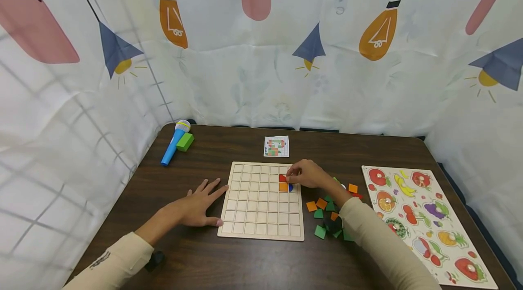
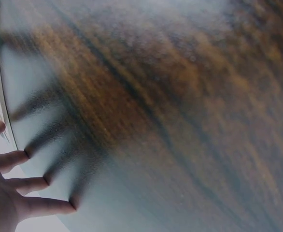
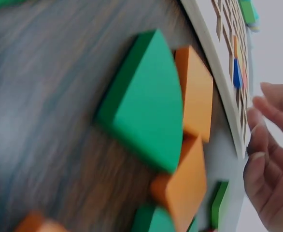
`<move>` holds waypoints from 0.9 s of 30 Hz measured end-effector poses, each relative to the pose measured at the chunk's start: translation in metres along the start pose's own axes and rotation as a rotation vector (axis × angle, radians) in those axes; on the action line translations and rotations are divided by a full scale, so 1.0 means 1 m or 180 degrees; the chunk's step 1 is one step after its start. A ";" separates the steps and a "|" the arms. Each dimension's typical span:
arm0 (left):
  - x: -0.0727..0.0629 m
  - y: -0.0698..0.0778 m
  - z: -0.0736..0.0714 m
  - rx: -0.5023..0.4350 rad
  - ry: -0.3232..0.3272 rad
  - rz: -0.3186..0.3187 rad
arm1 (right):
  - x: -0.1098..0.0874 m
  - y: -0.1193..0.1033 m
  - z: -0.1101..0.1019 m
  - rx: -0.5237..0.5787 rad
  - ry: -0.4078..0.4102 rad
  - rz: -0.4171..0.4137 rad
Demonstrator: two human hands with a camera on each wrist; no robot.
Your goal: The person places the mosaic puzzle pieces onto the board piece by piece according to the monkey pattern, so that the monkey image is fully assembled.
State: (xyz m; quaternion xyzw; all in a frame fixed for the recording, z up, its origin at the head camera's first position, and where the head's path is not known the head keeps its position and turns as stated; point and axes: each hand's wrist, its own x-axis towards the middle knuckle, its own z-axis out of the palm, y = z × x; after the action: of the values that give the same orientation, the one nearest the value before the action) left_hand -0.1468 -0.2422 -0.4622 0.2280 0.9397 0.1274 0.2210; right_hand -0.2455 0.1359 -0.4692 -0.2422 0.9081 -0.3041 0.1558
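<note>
A pale wooden grid board (image 1: 261,208) lies on the dark table. My left hand (image 1: 200,206) is spread at its left side, with fingertips and thumb touching the edge; the left wrist view shows these fingers (image 2: 35,205) stretched out. At the board's upper right, my right hand (image 1: 308,174) has bent fingers beside a red piece (image 1: 282,178). Whether a piece is between the fingertips is hidden. Below the red piece sits an orange square (image 1: 283,187), with a blue piece (image 1: 290,187) to its right. In the right wrist view, the right hand (image 3: 272,154) shows curled fingers.
Loose green pieces (image 1: 320,232) and orange pieces (image 1: 321,203) lie right of the board, partly under the right forearm. A fruit-picture board (image 1: 429,222) is at the right. Behind the grid is a pattern card (image 1: 276,146). A toy microphone (image 1: 173,145) and green block (image 1: 185,142) lie back left.
</note>
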 end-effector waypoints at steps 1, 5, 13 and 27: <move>0.000 0.000 0.000 0.0003 -0.0002 0.0001 | -0.002 0.003 -0.002 0.0045 0.0011 -0.0044; 0.000 0.003 -0.001 -0.0003 -0.0006 0.0025 | -0.013 0.016 -0.010 0.0288 0.0023 -0.0145; -0.002 0.002 -0.001 -0.0035 -0.0001 0.0056 | -0.047 0.042 -0.025 0.0395 0.0060 -0.0225; -0.003 0.003 -0.002 -0.0054 0.0028 0.0095 | -0.078 0.071 -0.028 -0.0207 0.0722 0.0211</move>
State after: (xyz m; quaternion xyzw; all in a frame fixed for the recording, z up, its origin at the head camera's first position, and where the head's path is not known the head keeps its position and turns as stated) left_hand -0.1441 -0.2407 -0.4588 0.2394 0.9360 0.1396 0.2168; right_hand -0.2170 0.2411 -0.4817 -0.1809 0.9367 -0.2947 0.0541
